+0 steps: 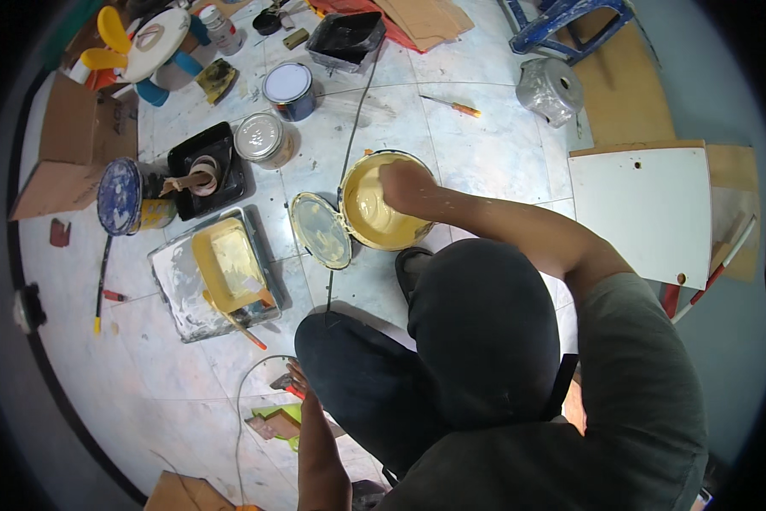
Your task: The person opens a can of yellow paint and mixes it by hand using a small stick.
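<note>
My right hand [407,189] reaches into a round bucket [374,230] of pale yellow paint, its fingers curled. Whatever it may grip in there is hidden. The bucket's lid [321,232] hangs folded out at its left side, smeared with paint. Low on the left, beside my bent knee, my left hand [298,376] is closed around what looks like a small scraper [293,392] with a red handle and a dark blade. Just below that hand lie a bright green piece [291,417] and a brown block [272,426].
Left of the bucket stands a paint tray [168,298] with a yellow inner tray [229,255] and an orange-tipped tool. Beyond are paint cans [289,85], a black tray [236,192] holding a tape roll, and a screwdriver [455,107]. A white panel [642,213] lies right.
</note>
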Action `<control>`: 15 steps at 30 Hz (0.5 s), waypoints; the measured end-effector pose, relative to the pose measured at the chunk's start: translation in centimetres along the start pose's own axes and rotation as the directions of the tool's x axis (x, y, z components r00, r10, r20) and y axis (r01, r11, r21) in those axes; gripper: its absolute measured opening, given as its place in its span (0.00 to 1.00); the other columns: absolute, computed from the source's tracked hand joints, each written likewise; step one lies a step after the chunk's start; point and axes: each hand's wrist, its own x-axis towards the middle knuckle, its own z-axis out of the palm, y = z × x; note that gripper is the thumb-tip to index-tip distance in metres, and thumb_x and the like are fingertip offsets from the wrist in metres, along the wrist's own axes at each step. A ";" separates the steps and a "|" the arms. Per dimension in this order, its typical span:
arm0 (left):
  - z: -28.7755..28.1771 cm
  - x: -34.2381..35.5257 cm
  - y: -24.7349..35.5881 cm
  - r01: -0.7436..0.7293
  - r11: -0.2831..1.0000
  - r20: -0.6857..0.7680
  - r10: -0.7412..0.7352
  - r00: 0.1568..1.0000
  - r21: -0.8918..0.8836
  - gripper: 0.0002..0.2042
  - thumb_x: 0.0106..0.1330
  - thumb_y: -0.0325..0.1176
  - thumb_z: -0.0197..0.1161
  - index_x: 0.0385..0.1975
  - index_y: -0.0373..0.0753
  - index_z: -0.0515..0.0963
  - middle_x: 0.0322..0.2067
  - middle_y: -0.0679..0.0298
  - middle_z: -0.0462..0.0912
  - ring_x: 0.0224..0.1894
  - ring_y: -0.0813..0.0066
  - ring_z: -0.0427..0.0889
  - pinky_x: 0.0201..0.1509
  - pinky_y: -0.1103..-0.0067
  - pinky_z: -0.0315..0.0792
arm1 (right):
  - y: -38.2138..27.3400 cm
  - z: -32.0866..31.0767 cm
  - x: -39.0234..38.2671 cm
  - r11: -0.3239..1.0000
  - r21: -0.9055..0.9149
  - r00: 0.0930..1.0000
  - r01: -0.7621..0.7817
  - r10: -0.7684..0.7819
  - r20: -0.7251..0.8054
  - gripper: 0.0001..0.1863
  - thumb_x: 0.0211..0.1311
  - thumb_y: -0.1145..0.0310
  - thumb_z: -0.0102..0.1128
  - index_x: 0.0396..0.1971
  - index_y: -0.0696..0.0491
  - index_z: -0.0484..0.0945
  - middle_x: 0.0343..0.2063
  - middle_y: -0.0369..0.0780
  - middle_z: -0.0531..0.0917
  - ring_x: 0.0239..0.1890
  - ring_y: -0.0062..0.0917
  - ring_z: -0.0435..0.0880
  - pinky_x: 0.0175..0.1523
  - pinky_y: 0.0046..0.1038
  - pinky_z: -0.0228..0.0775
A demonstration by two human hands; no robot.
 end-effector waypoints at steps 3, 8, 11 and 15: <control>-0.5 0.1 -2.2 0.008 1.000 0.047 -0.008 0.999 0.000 0.30 0.67 0.36 0.57 0.69 0.39 0.59 0.68 0.52 0.60 0.71 0.50 0.59 0.68 0.48 0.59 | 0.9 0.0 -0.5 0.952 -0.266 0.978 0.148 -0.182 -0.106 0.06 0.55 0.70 0.58 0.25 0.53 0.82 0.26 0.44 0.86 0.30 0.37 0.87 0.35 0.40 0.78; -0.3 1.7 1.8 -0.057 0.987 0.131 0.077 0.988 -0.152 0.29 0.72 0.39 0.47 0.72 0.40 0.53 0.72 0.54 0.52 0.73 0.49 0.54 0.70 0.46 0.54 | 4.6 5.4 -2.5 0.845 -0.039 0.834 0.534 -0.533 -0.139 0.06 0.54 0.71 0.56 0.25 0.54 0.81 0.22 0.46 0.82 0.26 0.38 0.83 0.31 0.43 0.73; 0.0 0.6 -1.5 -0.053 0.984 0.180 0.083 0.980 -0.167 0.29 0.75 0.41 0.42 0.73 0.41 0.49 0.74 0.54 0.47 0.74 0.48 0.50 0.72 0.45 0.50 | -2.2 1.0 -1.2 0.751 -0.397 0.829 0.527 -0.558 0.044 0.06 0.52 0.70 0.57 0.23 0.54 0.82 0.24 0.45 0.82 0.29 0.36 0.83 0.31 0.41 0.74; 0.4 0.1 -3.9 -0.091 0.973 0.129 0.120 0.984 -0.210 0.29 0.78 0.44 0.34 0.76 0.43 0.44 0.76 0.55 0.41 0.76 0.47 0.45 0.74 0.43 0.45 | 0.0 0.8 0.2 0.748 -0.530 0.887 0.401 -0.462 0.019 0.07 0.54 0.72 0.56 0.26 0.52 0.85 0.25 0.42 0.83 0.31 0.33 0.84 0.32 0.38 0.76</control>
